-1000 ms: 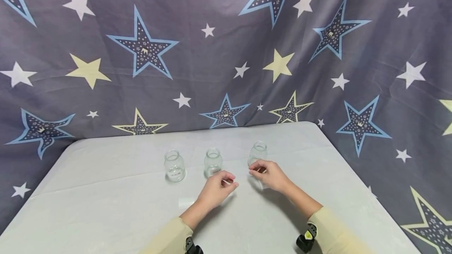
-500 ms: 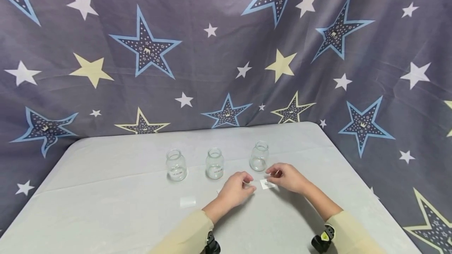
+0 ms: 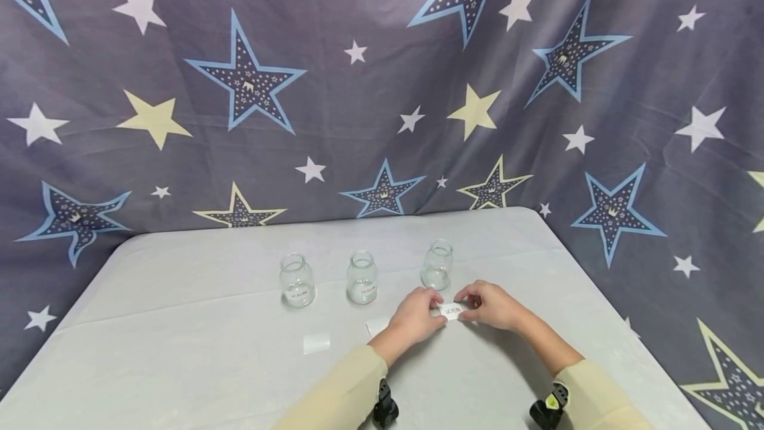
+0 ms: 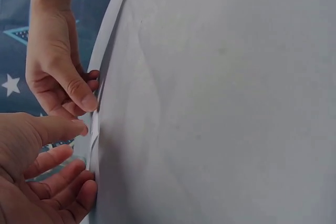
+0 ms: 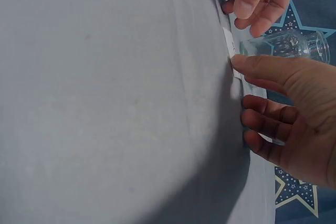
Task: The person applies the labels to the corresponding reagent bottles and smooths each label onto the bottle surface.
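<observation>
Right hand (image 3: 494,305) pinches printed label (image 3: 451,311) by its near end, apparently keeping it legible. Left hand (image 3: 413,316), fingers loosely parted, sits at opposite end, presumably to steady it. Clear jar (image 3: 438,267) upright just beyond both hands, likely for reach.

Across the frame's top we see grey-purple cloth (image 3: 358,111) printed with white, yellow and blue-edged stars (image 3: 155,118); below spreads a white-covered table (image 3: 179,377).
</observation>
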Demonstrator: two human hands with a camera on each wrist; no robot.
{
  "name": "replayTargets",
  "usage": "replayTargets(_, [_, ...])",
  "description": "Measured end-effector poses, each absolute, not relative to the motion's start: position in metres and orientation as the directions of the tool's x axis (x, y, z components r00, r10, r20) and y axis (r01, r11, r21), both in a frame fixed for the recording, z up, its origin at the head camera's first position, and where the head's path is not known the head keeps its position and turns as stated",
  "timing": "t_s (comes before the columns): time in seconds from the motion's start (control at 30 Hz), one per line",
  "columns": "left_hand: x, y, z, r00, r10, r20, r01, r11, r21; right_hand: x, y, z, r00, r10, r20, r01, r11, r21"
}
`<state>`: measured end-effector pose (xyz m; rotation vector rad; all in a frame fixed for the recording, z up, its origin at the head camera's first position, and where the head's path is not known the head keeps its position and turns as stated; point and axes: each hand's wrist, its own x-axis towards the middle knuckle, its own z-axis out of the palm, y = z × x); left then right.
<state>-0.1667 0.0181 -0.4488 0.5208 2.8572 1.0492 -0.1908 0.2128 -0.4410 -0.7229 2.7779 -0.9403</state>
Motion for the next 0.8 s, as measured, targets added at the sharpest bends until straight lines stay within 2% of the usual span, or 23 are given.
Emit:
replayTargets(0.3, [-0.1696,0.0243,-0.4503,-0.957,0.29,-0.013,0.229,0.782,0.579,-0.1927,0.2141,-0.4447,-0.883,-0.469,0.026,-0.389,0.7,-0.6])
replayTargets(0.8, [-0.1718,0.0252,-0.4522,-0.955,0.297,0.025,0.26,0.788,0.558,-0.1979,0.2153,-0.4474,-0.875,-0.483,0.0,-0.386,0.698,-0.603])
